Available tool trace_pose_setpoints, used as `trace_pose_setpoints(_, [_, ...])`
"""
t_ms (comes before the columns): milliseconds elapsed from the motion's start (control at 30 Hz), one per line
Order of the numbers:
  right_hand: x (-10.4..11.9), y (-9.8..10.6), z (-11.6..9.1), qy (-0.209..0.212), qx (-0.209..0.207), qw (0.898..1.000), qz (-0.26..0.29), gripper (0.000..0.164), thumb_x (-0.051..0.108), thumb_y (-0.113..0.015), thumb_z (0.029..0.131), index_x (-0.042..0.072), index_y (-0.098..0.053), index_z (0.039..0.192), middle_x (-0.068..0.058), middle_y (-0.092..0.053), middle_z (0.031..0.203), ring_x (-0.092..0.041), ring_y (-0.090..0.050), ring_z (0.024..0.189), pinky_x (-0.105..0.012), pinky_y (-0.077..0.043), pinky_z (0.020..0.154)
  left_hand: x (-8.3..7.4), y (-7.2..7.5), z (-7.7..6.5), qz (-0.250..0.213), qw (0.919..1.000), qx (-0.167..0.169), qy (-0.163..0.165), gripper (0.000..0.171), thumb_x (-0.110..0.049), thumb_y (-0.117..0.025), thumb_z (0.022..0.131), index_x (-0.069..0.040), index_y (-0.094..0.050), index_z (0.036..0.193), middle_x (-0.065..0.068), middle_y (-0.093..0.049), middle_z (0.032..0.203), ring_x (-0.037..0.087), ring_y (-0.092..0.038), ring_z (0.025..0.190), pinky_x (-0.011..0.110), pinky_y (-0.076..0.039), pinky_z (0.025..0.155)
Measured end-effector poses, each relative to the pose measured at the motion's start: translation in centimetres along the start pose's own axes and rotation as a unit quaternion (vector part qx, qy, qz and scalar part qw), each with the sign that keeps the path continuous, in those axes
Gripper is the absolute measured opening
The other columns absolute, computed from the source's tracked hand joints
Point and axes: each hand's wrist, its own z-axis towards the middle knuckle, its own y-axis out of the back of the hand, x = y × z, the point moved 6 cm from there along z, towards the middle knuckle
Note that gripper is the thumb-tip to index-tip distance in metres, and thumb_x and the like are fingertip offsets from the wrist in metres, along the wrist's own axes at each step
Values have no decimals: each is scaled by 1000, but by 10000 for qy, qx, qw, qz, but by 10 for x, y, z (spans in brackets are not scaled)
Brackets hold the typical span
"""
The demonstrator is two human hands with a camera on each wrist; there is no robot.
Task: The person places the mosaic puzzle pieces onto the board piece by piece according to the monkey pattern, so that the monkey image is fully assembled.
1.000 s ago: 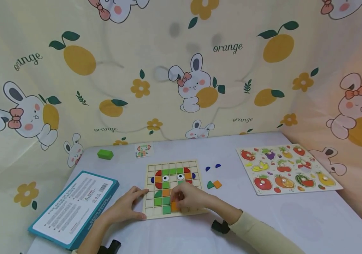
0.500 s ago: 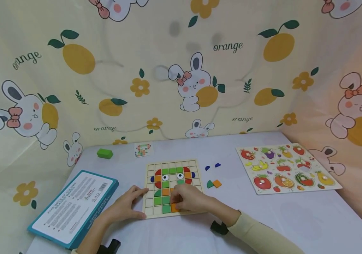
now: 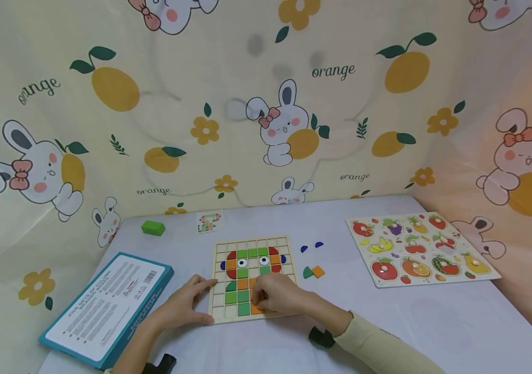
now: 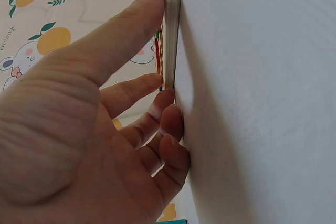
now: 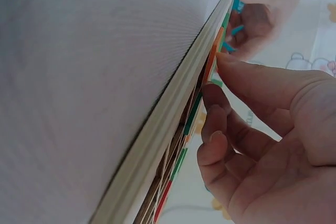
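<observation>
A wooden grid board (image 3: 219, 299) lies on the table with coloured tiles set in its squares, forming a figure with two round eyes. My left hand (image 3: 182, 302) grips the board's near left corner, thumb along the near edge and fingers at the left side; the left wrist view shows the thumb (image 4: 123, 38) against the board's edge. My right hand (image 3: 281, 294) is over the lower middle of the grid. Its thumb and index finger pinch an orange square tile (image 5: 212, 56) at the board's surface. Some squares are hidden under this hand.
Right of the board lie two blue half-circles (image 3: 319, 244), a green quarter-circle (image 3: 308, 272) and an orange square (image 3: 318, 271). A pattern card (image 3: 209, 222) and green block (image 3: 153, 228) are behind. A blue box (image 3: 107, 311) stands left, a fruit puzzle (image 3: 422, 254) right.
The orange at the bottom row now lies flatter in its square, and my right fingers have shifted slightly up and right. My left hand keeps its place on the board.
</observation>
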Motion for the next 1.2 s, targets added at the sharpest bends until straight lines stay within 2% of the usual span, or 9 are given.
trace_pose_setpoints(167, [-5, 6, -1, -115, -25, 9999, 88, 12, 8, -79, 85, 18, -72, 81, 14, -58, 74, -4, -50, 70, -20, -44, 65, 3, -1, 1, -27, 10000, -1, 22, 89, -39, -88, 73, -7, -49, 147, 3, -47, 111, 19, -44, 98, 27, -38, 73])
trace_pose_setpoints(333, [-31, 39, -11, -362, -511, 9980, 128, 11, 4, -78, 83, 12, -71, 82, 9, -57, 72, -9, -50, 68, -25, -42, 61, 3, -4, 1, -70, 10000, 31, 34, 90, -41, -87, 73, -8, -48, 147, 2, -46, 109, 19, -44, 96, 26, -38, 72])
trace_pose_setpoints(400, [-47, 55, -21, -638, -791, 9947, 162, 11, 2, -78, 82, 10, -70, 83, 6, -57, 74, -11, -50, 69, -26, -43, 61, 2, -4, 1, -107, 9999, 29, 57, 90, -40, -88, 73, -7, -48, 147, 2, -46, 109, 19, -44, 96, 26, -38, 72])
trace_pose_setpoints(500, [-78, 73, -40, -1308, -1102, 9848, 316, 13, 0, -79, 80, 7, -70, 88, 1, -58, 81, -14, -51, 72, -29, -43, 63, 1, -3, 0, -147, 9999, 19, 75, 89, -39, -88, 73, -6, -49, 146, 2, -46, 109, 20, -44, 96, 26, -38, 71])
trace_pose_setpoints(567, [-97, 79, -53, -1703, -1173, 9775, 408, 16, 0, -79, 80, 6, -71, 92, -3, -58, 86, -16, -50, 75, -30, -43, 65, 1, -3, 0, -147, 9999, 23, 87, 89, -39, -88, 73, -6, -49, 146, 2, -46, 109, 20, -44, 97, 26, -38, 71])
trace_pose_setpoints(633, [-111, 81, -63, -1853, -1126, 9751, 460, 21, 1, -80, 79, 5, -70, 97, -6, -57, 92, -18, -49, 77, -31, -43, 67, 2, -2, 0, -118, 9999, 24, 105, 89, -39, -88, 73, -6, -49, 146, 2, -47, 109, 20, -44, 97, 26, -38, 72])
trace_pose_setpoints(833, [-126, 79, -77, -1535, -861, 9831, 510, 24, 3, -80, 82, 6, -70, 104, -8, -53, 96, -19, -47, 79, -31, -41, 69, 5, -2, 2, -89, 9998, -2, 157, 90, -40, -88, 73, -7, -49, 147, 2, -47, 111, 19, -44, 99, 27, -38, 73])
trace_pose_setpoints(967, [-126, 78, -78, -1404, -868, 9853, 435, 19, 1, -77, 83, 6, -70, 100, -7, -54, 94, -19, -48, 79, -31, -42, 69, 4, -3, 2, -149, 9997, 39, 165, 90, -39, -88, 73, -7, -49, 147, 3, -46, 109, 19, -44, 97, 27, -38, 71])
trace_pose_setpoints(1200, [-130, 77, -78, -1819, -864, 9783, 479, 18, -2, -77, 82, 9, -68, 93, -4, -54, 91, -21, -49, 82, -33, -44, 73, 2, -2, 2, -144, 9998, 47, 114, 89, -38, -88, 73, -7, -48, 147, 4, -45, 108, 19, -44, 95, 27, -38, 69])
